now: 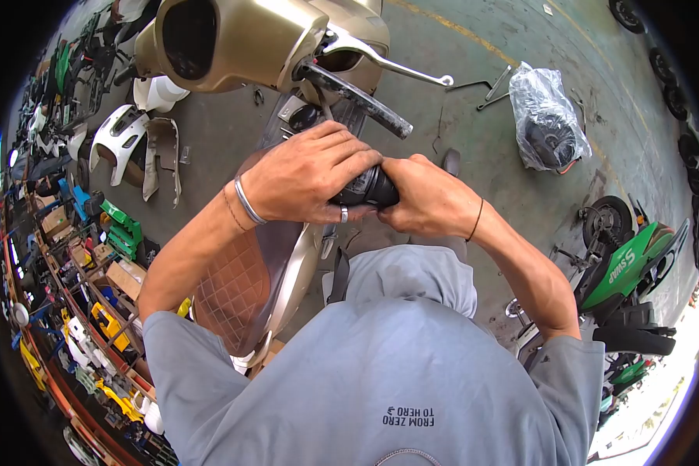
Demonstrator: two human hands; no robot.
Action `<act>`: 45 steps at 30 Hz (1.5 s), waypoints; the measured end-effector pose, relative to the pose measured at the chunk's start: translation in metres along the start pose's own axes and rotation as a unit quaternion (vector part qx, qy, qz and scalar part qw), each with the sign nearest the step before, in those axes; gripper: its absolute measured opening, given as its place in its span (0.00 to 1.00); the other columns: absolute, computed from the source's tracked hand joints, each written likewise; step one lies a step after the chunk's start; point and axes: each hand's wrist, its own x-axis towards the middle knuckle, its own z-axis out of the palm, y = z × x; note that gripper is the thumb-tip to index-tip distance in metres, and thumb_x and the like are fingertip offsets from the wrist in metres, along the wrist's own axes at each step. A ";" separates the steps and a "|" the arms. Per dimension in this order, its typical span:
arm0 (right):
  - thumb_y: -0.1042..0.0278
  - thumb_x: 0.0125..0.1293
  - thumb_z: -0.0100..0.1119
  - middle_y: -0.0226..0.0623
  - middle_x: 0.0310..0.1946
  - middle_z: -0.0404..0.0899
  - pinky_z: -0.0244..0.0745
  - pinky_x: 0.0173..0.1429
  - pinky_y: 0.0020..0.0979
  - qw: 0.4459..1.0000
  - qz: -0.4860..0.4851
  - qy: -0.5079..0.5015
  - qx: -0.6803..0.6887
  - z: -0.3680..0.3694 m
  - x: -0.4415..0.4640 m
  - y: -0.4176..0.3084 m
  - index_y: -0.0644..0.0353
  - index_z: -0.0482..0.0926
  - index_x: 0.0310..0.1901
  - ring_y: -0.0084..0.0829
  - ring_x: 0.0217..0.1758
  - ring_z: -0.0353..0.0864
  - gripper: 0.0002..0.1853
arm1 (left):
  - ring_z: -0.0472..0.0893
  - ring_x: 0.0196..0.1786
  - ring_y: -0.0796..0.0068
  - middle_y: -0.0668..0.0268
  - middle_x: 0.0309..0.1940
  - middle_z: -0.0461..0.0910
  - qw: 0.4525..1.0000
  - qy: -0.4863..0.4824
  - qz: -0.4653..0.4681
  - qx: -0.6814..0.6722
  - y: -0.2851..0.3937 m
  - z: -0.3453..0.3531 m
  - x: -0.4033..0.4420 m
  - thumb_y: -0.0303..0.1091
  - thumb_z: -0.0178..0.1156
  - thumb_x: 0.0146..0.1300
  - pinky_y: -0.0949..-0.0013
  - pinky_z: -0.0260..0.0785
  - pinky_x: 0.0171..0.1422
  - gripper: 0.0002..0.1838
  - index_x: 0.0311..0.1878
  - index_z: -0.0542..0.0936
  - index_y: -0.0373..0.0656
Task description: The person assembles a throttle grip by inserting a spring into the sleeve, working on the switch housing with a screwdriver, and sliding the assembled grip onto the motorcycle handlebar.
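Observation:
Both hands are closed around a black, rounded plastic or rubber part held in front of my chest; its exact kind is mostly hidden by the fingers. My left hand, with a silver ring and bracelet, covers its left side. From the right, my right hand grips the other end. Just beyond the hands, a scooter's bare handlebar end sticks out from the gold handlebar cover. A silver brake lever extends above it.
The scooter's brown quilted seat lies below my left forearm. White body panels rest on the floor at left, near shelves crowded with parts. A plastic-wrapped item stands at right, and a green scooter is nearer on that side.

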 end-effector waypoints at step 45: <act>0.76 0.46 0.58 0.63 0.24 0.78 0.78 0.35 0.48 0.992 -0.089 -0.093 0.013 -0.022 0.010 0.001 0.78 0.76 0.29 0.57 0.31 0.83 0.11 | 0.84 0.43 0.51 0.48 0.44 0.82 0.992 0.000 0.023 -0.120 -0.012 -0.013 0.002 0.40 0.78 0.50 0.59 0.80 0.48 0.36 0.58 0.75 0.28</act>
